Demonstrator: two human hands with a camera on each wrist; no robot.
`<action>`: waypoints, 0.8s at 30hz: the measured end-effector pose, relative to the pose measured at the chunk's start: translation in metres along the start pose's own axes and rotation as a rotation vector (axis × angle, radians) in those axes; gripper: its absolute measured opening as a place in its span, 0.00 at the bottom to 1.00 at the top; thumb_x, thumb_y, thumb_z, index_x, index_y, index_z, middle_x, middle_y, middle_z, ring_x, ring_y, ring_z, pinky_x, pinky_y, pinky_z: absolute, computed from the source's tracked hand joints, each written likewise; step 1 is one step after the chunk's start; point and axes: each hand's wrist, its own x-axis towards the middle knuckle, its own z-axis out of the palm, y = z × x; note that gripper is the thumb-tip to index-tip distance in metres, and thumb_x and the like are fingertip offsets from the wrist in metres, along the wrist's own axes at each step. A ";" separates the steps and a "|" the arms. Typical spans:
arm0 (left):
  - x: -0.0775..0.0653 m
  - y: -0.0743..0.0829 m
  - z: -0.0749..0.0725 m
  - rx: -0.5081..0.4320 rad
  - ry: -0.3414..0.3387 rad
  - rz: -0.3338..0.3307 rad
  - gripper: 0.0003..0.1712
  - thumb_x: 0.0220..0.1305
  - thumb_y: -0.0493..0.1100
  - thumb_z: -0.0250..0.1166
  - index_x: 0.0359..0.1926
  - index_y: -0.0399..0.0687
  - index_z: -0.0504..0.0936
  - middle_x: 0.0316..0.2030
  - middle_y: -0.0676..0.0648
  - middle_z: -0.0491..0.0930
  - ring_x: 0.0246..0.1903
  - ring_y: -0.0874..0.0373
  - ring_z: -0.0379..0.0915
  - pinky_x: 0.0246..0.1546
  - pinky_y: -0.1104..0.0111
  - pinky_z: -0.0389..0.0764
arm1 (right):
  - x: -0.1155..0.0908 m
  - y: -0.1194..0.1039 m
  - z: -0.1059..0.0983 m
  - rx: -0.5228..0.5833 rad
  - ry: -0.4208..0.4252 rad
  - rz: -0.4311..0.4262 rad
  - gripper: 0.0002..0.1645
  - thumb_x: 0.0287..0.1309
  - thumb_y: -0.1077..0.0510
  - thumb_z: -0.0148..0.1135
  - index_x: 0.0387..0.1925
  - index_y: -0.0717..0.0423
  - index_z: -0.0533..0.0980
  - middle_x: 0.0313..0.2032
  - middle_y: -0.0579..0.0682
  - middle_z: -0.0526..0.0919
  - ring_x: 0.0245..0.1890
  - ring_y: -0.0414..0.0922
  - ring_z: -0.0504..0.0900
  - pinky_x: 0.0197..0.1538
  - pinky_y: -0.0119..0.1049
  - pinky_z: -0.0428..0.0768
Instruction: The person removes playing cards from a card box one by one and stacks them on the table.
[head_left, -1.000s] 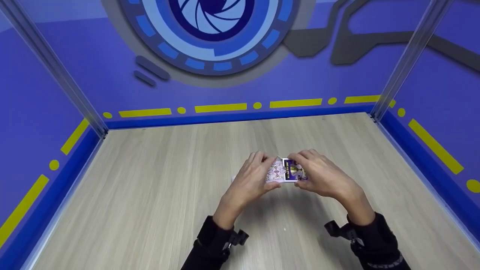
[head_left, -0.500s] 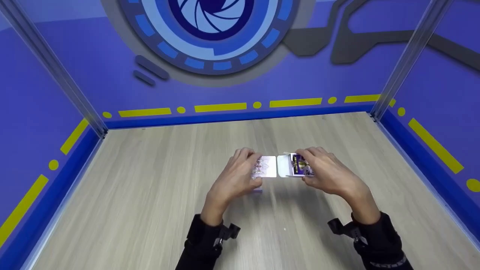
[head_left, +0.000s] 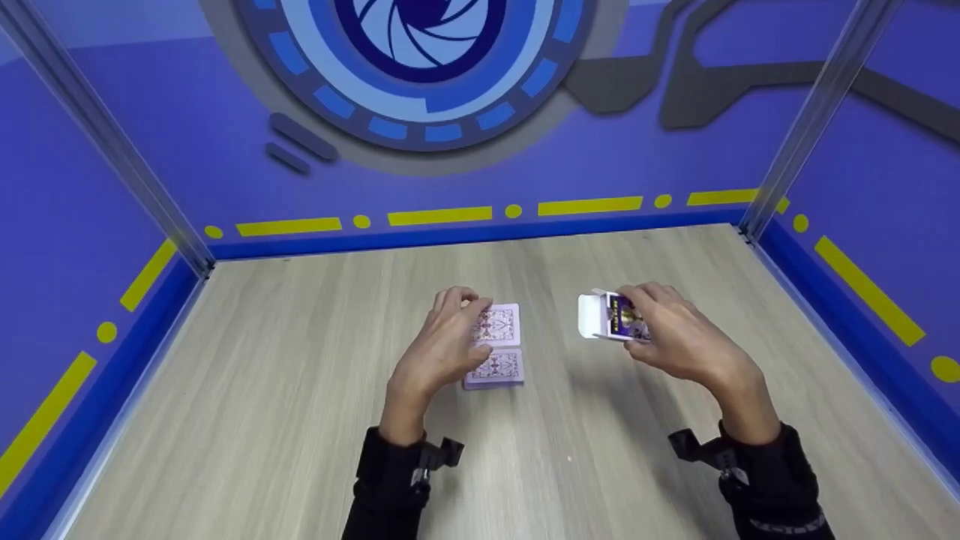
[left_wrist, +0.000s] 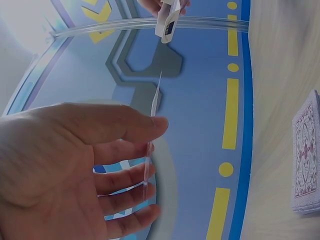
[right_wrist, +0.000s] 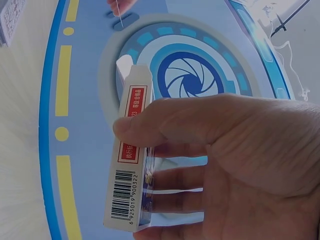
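My left hand point(head_left: 439, 341) pinches a playing card point(head_left: 504, 322) between thumb and fingers, back pattern up. Edge-on in the left wrist view, the card point(left_wrist: 154, 102) is very thin and raised above the table. Just in front of it, a deck of playing cards point(head_left: 500, 367) with the same red-and-white back lies on the table. Off to the right, my right hand point(head_left: 686, 337) grips a card box point(head_left: 624, 315) by its edges, its end flap point(head_left: 590, 315) folded out toward the left. In the right wrist view, the box side point(right_wrist: 122, 200) shows a barcode and red label.
A light wood table point(head_left: 315, 405) spreads under both hands. Blue printed panels point(head_left: 465, 187) wall it in at the back and both sides, with metal posts point(head_left: 795, 142) at the back corners.
The card has come out of the box's end and moved left with my left hand. My right hand has carried the box right, widening the gap. The deck is now uncovered.
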 end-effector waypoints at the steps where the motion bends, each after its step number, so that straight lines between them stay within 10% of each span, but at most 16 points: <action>1: 0.000 0.000 0.000 -0.001 0.000 -0.001 0.36 0.58 0.36 0.73 0.69 0.38 0.75 0.64 0.40 0.68 0.67 0.46 0.59 0.70 0.56 0.63 | 0.000 0.000 -0.001 0.004 0.003 0.004 0.37 0.52 0.67 0.71 0.64 0.68 0.71 0.55 0.65 0.77 0.49 0.57 0.76 0.49 0.53 0.78; 24: 0.011 -0.020 0.034 0.070 -0.155 -0.034 0.35 0.56 0.39 0.78 0.64 0.37 0.79 0.55 0.42 0.75 0.57 0.47 0.68 0.62 0.55 0.71 | -0.004 0.004 -0.010 0.030 -0.022 0.048 0.39 0.55 0.65 0.72 0.67 0.68 0.69 0.55 0.66 0.77 0.49 0.56 0.75 0.49 0.52 0.78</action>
